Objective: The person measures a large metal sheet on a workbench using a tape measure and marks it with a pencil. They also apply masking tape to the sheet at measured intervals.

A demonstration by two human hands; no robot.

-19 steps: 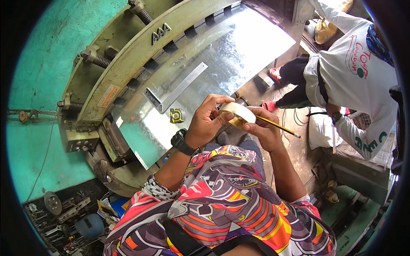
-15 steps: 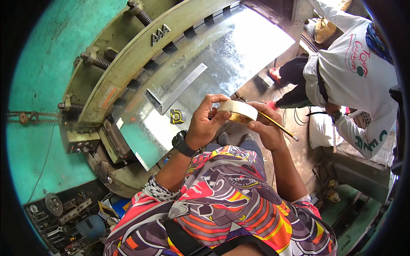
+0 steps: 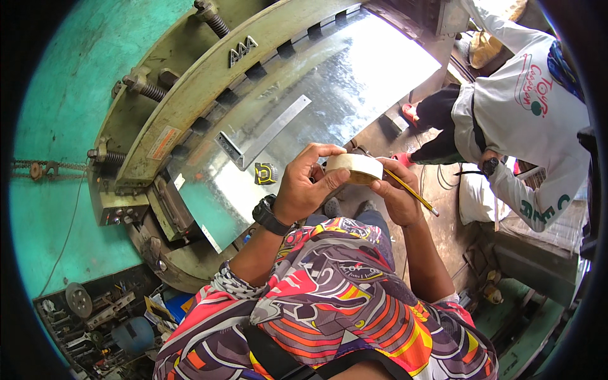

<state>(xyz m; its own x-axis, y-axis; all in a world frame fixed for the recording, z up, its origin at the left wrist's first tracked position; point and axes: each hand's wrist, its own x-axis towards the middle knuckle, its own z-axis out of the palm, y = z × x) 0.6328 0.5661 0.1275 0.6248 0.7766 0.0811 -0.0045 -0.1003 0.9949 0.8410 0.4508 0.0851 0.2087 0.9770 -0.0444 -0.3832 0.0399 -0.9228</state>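
Note:
A roll of pale masking tape (image 3: 356,166) is held up in front of my body, between both hands. My left hand (image 3: 308,180) grips its left side, thumb on the near face and fingers curled over the top. On the right side, my right hand (image 3: 399,196) pinches the roll's edge and also keeps a yellow-and-black pencil (image 3: 415,194) between its fingers, slanting down to the right. Beyond the hands lies a shiny metal sheet (image 3: 342,73). On it rest a try square (image 3: 277,130) and a black-and-yellow tape measure (image 3: 265,173).
A large green sheet-metal machine (image 3: 215,76) with big springs stands behind the sheet. At right, a person in a white long-sleeved shirt (image 3: 525,95) bends over. A tool tray (image 3: 95,323) full of metal parts sits at lower left; a green bench (image 3: 532,329) is at lower right.
The tape roll has turned slightly, showing less of its inner ring, and my left hand has shifted on it. The pencil's lower end has tipped a little upward.

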